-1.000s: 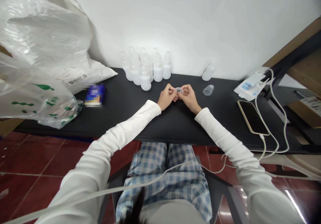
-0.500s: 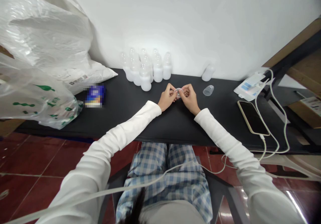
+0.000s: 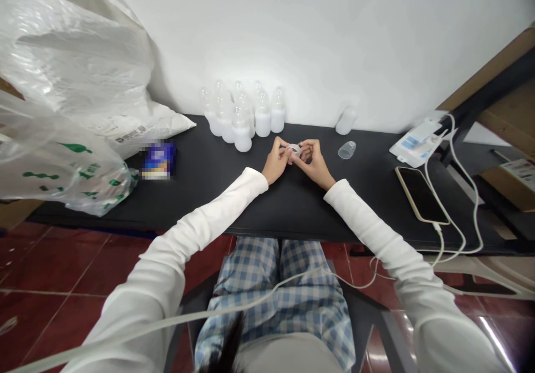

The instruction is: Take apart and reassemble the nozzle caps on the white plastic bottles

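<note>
My left hand (image 3: 276, 162) and my right hand (image 3: 314, 161) meet above the black table (image 3: 209, 194), both pinching a small clear plastic ring (image 3: 295, 149) between their fingertips. Behind them several small white bottles (image 3: 244, 116) with clear caps stand grouped against the wall. A clear cap (image 3: 347, 150) lies on its side to the right of my right hand. One more white bottle (image 3: 346, 120) leans at the wall behind the cap.
Large plastic bags (image 3: 62, 105) fill the table's left end, with a blue packet (image 3: 157, 160) beside them. On the right lie a phone (image 3: 421, 194) on a white cable (image 3: 468, 194) and a white charger block (image 3: 416, 144). Cardboard boxes (image 3: 510, 116) stand at the far right.
My fingers have shifted slightly on the ring, and my right hand's fingers have spread a little. The arms stay in the same place.
</note>
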Demonstrator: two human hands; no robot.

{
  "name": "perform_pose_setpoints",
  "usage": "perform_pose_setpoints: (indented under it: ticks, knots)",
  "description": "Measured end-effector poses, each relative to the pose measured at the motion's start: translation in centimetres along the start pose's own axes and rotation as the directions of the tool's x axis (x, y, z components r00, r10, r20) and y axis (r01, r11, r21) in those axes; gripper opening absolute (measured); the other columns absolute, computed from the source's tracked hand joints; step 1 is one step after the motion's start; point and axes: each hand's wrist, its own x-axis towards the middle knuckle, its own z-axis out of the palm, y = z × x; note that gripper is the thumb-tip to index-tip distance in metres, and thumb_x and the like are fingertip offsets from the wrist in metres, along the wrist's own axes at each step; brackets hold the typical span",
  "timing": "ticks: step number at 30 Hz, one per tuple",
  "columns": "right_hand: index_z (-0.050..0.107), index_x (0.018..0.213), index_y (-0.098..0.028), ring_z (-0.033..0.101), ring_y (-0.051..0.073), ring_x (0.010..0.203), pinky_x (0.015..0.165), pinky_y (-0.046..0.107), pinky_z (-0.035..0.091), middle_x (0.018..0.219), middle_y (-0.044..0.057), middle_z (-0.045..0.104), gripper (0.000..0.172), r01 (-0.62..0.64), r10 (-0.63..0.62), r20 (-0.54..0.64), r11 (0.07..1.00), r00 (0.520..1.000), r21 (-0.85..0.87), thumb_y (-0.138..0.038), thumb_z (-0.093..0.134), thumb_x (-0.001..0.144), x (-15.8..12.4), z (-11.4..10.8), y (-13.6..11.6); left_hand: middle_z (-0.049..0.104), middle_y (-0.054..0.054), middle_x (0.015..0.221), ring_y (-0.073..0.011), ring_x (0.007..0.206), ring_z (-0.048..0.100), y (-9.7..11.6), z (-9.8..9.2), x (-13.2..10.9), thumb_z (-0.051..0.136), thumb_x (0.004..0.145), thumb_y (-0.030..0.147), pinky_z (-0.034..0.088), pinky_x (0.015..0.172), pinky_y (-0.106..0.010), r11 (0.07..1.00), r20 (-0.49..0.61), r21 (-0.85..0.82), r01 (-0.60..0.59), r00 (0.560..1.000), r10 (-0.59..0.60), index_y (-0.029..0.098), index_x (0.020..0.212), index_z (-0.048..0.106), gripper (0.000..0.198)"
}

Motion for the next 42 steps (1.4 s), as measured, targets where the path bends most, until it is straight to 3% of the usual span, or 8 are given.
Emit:
perform_pose_setpoints:
  ticks: [7, 13, 19, 24, 29, 32, 35, 42]
  knots:
    - [0.057, 0.11, -0.028, 0.057, 0.012, 0.072, 0.061, 0.026, 0.054, 0.096, 0.0, 0.063, 0.059, -0.207, 0.198, 0.065, 0.951, 0.978, 0.229, -0.077, 0.063, 0.078, 0.6, -0.5, 0.9, 0.07, 0.001, 0.094, -0.0079, 0.074, 0.065, 0.1, -0.2, 0.4, 0.066, 0.085, 0.015, 0.054, 0.072, -0.024, 0.997, 0.009, -0.076, 0.017, 1.0, -0.017, 0.021, 0.089, 0.048, 0.02]
    - [0.07, 0.098, -0.023, 0.055, 0.01, 0.066, 0.055, 0.024, 0.05, 0.083, 0.0, 0.067, 0.048, -0.199, 0.178, 0.117, 0.957, 0.977, 0.212, -0.066, 0.073, 0.077, 0.6, -0.5, 0.1, 0.069, 0.0, 0.09, -0.0098, 0.08, 0.065, 0.6, -0.2, 0.3, 0.068, 0.079, 0.01, 0.054, 0.074, -0.022, 0.997, -0.007, -0.076, 0.006, 1.0, -0.006, 0.019, 0.092, 0.058, 0.019]
    - [0.069, 0.094, -0.022, 0.054, 0.01, 0.065, 0.054, 0.024, 0.048, 0.081, 0.0, 0.067, 0.048, -0.187, 0.18, 0.052, 0.962, 0.982, 0.197, -0.064, 0.078, 0.072, 0.3, -0.4, -0.2, 0.066, 0.003, 0.08, -0.0084, 0.075, 0.063, 0.5, 0.0, 0.4, 0.068, 0.077, 0.007, 0.053, 0.07, -0.02, 0.992, -0.067, -0.092, 0.083, 0.994, -0.09, 0.018, 0.089, 0.055, 0.021]
    - [0.064, 0.084, -0.022, 0.047, 0.01, 0.055, 0.049, 0.025, 0.042, 0.063, -0.004, 0.055, 0.054, -0.201, 0.215, -0.056, 0.961, 0.975, 0.19, -0.075, 0.07, 0.074, 0.5, -0.7, 0.1, 0.064, 0.004, 0.075, -0.009, 0.07, 0.066, 1.0, 0.2, 0.2, 0.057, 0.082, 0.006, 0.055, 0.071, -0.023, 0.975, 0.062, -0.148, 0.166, 0.985, -0.158, 0.017, 0.089, 0.053, 0.013]
    - [0.049, 0.076, -0.025, 0.043, 0.01, 0.051, 0.049, 0.026, 0.038, 0.059, -0.006, 0.044, 0.055, -0.177, 0.211, -0.23, 0.971, 0.95, 0.158, -0.079, 0.059, 0.08, 1.1, -1.7, 0.8, 0.069, -0.001, 0.089, -0.0082, 0.073, 0.067, 0.8, 1.1, 0.8, 0.051, 0.083, 0.004, 0.055, 0.072, -0.023, 0.994, 0.146, -0.057, 0.097, 0.985, -0.088, 0.016, 0.097, 0.06, 0.021]
    - [0.048, 0.079, -0.025, 0.047, 0.012, 0.059, 0.057, 0.027, 0.044, 0.066, -0.004, 0.048, 0.052, -0.134, 0.135, -0.404, 0.991, 0.905, 0.031, -0.075, 0.057, 0.084, 1.3, -2.7, 0.6, 0.069, -0.001, 0.088, -0.0083, 0.074, 0.066, 0.1, 2.6, 2.7, 0.052, 0.084, 0.004, 0.052, 0.069, -0.021, 0.995, 0.113, 0.064, 0.073, 0.99, -0.08, 0.017, 0.098, 0.059, 0.021]
    - [0.051, 0.084, -0.023, 0.05, 0.013, 0.066, 0.071, 0.032, 0.05, 0.078, -0.001, 0.052, 0.046, -0.113, -0.045, -0.594, 0.967, 0.803, -0.227, -0.069, 0.055, 0.09, 1.6, -4.3, 0.2, 0.068, -0.002, 0.089, -0.0118, 0.073, 0.064, -0.5, 4.9, 5.6, 0.059, 0.089, 0.017, 0.052, 0.065, -0.024, 0.976, 0.064, 0.195, 0.093, 0.992, -0.107, 0.019, 0.099, 0.057, 0.01]
    - [0.052, 0.093, -0.021, 0.057, 0.017, 0.076, 0.086, 0.047, 0.051, 0.09, 0.002, 0.052, 0.042, -0.169, -0.337, -0.689, 0.814, 0.641, -0.555, -0.062, 0.043, 0.098, 2.0, -7.5, 0.3, 0.057, -0.025, 0.136, -0.0342, 0.129, 0.056, -0.9, 12.2, 11.8, 0.073, 0.086, 0.03, 0.044, 0.106, -0.047, 0.874, 0.062, 0.486, -0.009, 0.998, -0.024, 0.012, 0.125, 0.05, 0.049]
